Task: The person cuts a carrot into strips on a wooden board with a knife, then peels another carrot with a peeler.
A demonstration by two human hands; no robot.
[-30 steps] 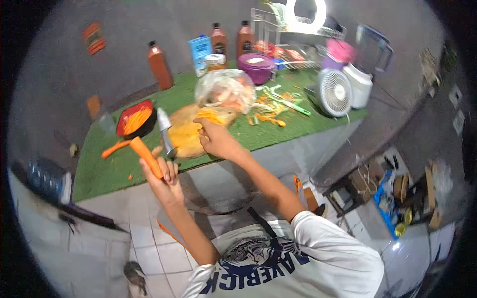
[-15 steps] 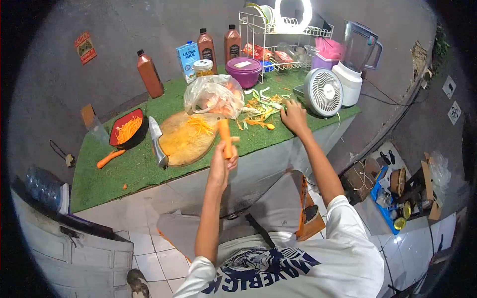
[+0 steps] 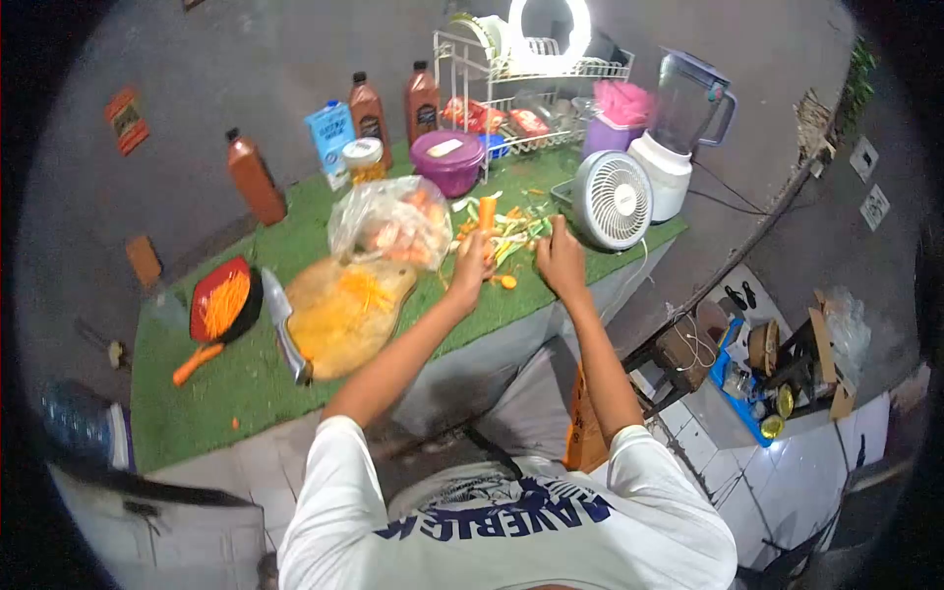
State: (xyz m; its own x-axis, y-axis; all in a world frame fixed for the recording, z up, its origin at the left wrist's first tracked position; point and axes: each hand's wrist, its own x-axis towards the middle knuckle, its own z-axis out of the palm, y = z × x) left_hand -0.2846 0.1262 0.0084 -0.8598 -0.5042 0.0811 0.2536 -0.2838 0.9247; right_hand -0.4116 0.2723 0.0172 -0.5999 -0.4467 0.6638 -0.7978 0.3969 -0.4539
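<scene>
My left hand is closed round a peeled carrot, which points upward over the vegetable peelings. My right hand has its fingers curled in at the right edge of the pile of peelings; what they hold, if anything, is hidden. Left of the hands, a round wooden cutting board bears shredded carrot. A large knife lies along the board's left edge. Farther left is a black and red square pan with more carrot shreds in it.
A clear plastic bag of orange pieces sits behind the board. A purple tub, a lidded jar and a milk carton stand farther back. To the right are a small fan, a blender and a dish rack.
My left hand has carried the carrot from in front of the board rightward and farther back, over the peelings. My right hand stays by the pile, its fingers now more curled. The view has shifted.
</scene>
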